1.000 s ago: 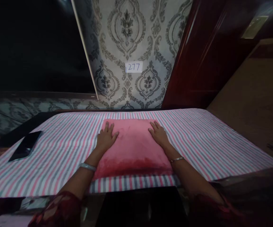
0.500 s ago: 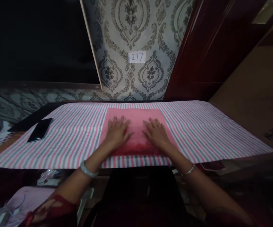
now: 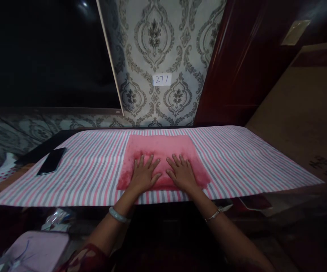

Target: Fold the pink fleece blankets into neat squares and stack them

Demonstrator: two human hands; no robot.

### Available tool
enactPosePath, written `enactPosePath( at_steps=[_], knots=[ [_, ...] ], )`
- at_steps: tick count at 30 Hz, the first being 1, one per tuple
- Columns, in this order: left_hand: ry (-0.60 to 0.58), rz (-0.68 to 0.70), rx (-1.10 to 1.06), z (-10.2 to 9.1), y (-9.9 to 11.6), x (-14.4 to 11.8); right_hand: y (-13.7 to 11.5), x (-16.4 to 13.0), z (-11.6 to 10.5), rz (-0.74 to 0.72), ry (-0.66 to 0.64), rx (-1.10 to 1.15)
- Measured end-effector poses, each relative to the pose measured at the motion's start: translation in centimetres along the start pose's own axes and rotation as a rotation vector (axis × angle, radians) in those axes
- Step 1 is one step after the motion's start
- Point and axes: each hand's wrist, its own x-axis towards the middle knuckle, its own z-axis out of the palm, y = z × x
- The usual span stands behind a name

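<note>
A pink, roughly square cloth (image 3: 160, 143) lies flat on a striped cover (image 3: 90, 166). It looks like fabric with a soft pile, and darker red patches mark it at the left side and around the hands. My left hand (image 3: 145, 173) rests palm down on its near left half, fingers spread. Palm down on the near right half is my right hand (image 3: 182, 172), fingers also spread. Both hands hold nothing. A gap of pink cloth separates the two thumbs.
A dark phone (image 3: 51, 161) lies on the cover at the left. Behind stand a large black screen (image 3: 47, 56) and a patterned wall with a paper label (image 3: 162, 79) reading 277. A cardboard box (image 3: 302, 98) stands at the right.
Both hands have slid toward me over the pink cloth, down to its near half. Dark red patches now show where the pile looked smooth. The camera view has shifted slightly.
</note>
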Motion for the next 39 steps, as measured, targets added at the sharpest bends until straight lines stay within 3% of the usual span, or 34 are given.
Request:
enactPosePath(
  at_steps=[4, 8, 12, 16, 18, 21, 26, 32, 35, 39],
  knots=[
    [-0.007, 0.027, 0.044, -1.1, -0.2, -0.8, 1.1, -1.1, -0.5, 0.003, 0.017, -0.014],
    [0.057, -0.023, 0.021, -2.2, -2.3, -3.5, 4.5, -3.8, 0.0, 0.097, 0.132, 0.043],
    [0.244, -0.311, -0.304, -1.8, -5.8, -6.8, 8.3, -6.7, 1.5, 0.199, 0.315, 0.315],
    [0.173, -0.599, -0.732, -1.3, -7.5, -8.2, 10.0, -8.3, 1.9, 0.383, 0.42, 0.567],
    [0.139, -0.665, -0.814, -1.5, -7.2, -8.1, 10.0, -8.4, 1.5, 0.45, 0.398, 0.644],
    [0.191, -0.732, -0.902, -2.0, -6.2, -8.0, 9.7, -8.3, 0.5, 0.486, 0.274, 0.758],
    [0.27, -0.658, -1.09, -2.0, -5.7, -8.3, 8.8, -7.8, -0.4, 0.661, 0.122, 1.104],
    [0.132, -0.673, -0.785, -2.1, -7.5, -7.5, 8.0, -6.9, -1.2, 0.67, 0.16, 1.422],
    [0.117, -0.707, -0.948, -2.6, -7.4, -7.0, 8.0, -6.8, -1.5, 0.683, 0.179, 1.442],
    [0.139, -0.797, -1.129, -3.6, -6.2, -6.3, 7.8, -6.4, -2.1, 0.684, 0.088, 1.431]
  ],
)
